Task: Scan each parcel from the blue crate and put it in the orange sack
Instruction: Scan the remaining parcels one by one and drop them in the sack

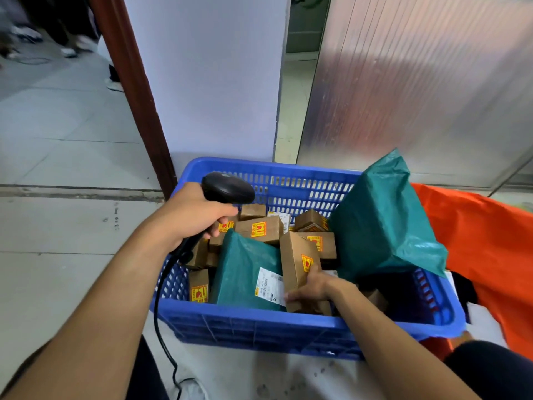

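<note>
Left hand point(190, 217) grips the black scanner point(227, 187) above the blue crate point(259, 316); right hand point(313, 285) clasps a brown cardboard box point(292, 261) inside it.

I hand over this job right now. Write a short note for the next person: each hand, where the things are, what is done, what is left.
Left hand grips the scanner above the blue crate.
Right hand grips a brown box standing on end inside the crate, not yet lifted out.
Orange sack lies right of the crate; its contents do not show.
Done: cannot tell.
Left: scan this box, sack it, then the other brown boxes and green mailers.
</note>
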Demonstrator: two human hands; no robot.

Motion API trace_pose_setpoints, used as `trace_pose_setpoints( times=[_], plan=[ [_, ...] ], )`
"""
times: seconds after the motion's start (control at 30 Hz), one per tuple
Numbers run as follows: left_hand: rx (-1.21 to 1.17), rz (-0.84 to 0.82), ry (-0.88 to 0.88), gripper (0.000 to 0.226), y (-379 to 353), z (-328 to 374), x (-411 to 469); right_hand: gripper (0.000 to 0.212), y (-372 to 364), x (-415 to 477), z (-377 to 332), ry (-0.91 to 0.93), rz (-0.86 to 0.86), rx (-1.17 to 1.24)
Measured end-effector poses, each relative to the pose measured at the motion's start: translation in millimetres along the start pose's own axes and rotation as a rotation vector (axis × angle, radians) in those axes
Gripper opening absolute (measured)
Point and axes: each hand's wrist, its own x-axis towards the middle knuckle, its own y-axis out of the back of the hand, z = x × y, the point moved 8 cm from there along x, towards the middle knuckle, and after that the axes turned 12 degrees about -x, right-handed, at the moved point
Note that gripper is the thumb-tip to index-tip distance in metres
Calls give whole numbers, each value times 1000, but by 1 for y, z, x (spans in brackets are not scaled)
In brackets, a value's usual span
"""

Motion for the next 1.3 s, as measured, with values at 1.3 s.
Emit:
trace_pose_setpoints(
  times=[1.3],
  plan=[
    [19, -74, -39, 11, -12, 6, -4, 54, 57, -29, 49, -54, 412, -187]
  ],
)
